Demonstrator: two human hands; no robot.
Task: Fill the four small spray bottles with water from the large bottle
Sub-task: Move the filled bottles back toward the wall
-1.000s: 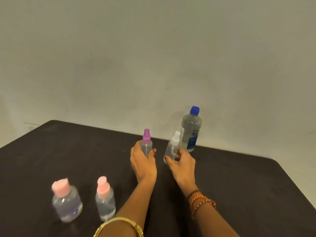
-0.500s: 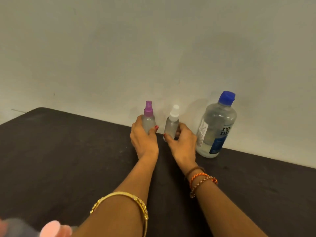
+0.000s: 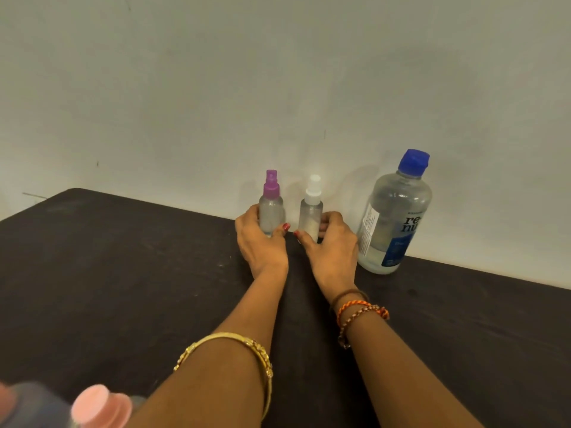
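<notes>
Near wall: purple-capped spray bottle (image 3: 271, 211), white-capped spray bottle (image 3: 310, 214), both clear, upright.

Dark matte counter (image 3: 123, 273), faintly scuffed, its far edge running against a plain off-white wall (image 3: 216, 88). Wall shows small dark marks. Even, soft lighting; rounded far-left counter corner.

I can't tell what sort of room this is: I see only a dark bench (image 3: 123, 273) pushed against a plain pale wall (image 3: 216, 88).
</notes>
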